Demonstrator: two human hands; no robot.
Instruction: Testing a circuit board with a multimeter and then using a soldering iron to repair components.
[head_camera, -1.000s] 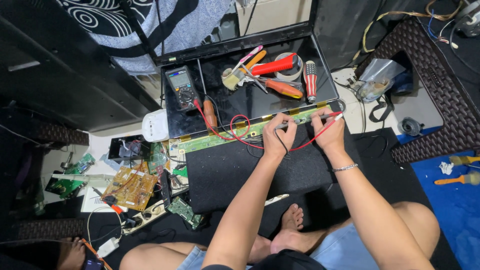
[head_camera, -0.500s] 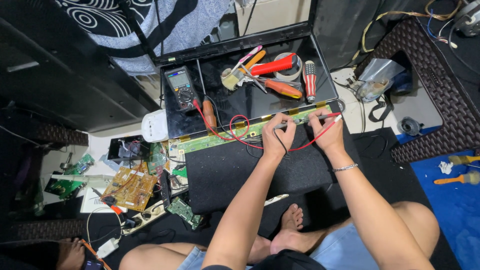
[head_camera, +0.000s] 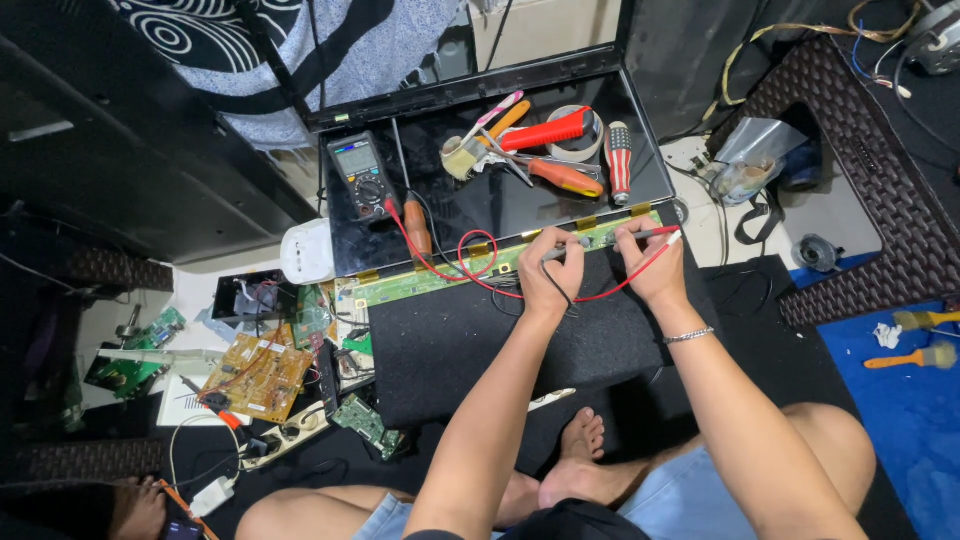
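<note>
My left hand (head_camera: 548, 272) holds a black test probe, its tip touching the long green circuit strip (head_camera: 430, 278) at the lower edge of a black screen panel (head_camera: 470, 205). My right hand (head_camera: 650, 262) pinches a red test probe (head_camera: 655, 238) against the strip's right end. Red and black leads (head_camera: 470, 265) loop back to a multimeter (head_camera: 362, 172) lying on the panel's upper left. Both hands rest over a black mat (head_camera: 470, 340).
Screwdrivers, pliers and a tape roll (head_camera: 580, 135) lie on the panel's top. A white adapter (head_camera: 306, 250) sits at its left. Loose circuit boards (head_camera: 255, 375) and cables litter the floor at left. A wicker chair (head_camera: 880, 230) stands right; brushes (head_camera: 910, 355) lie on blue cloth.
Both hands stay on the strip; the right hand has shifted slightly along it with the red probe. Nothing else has moved.
</note>
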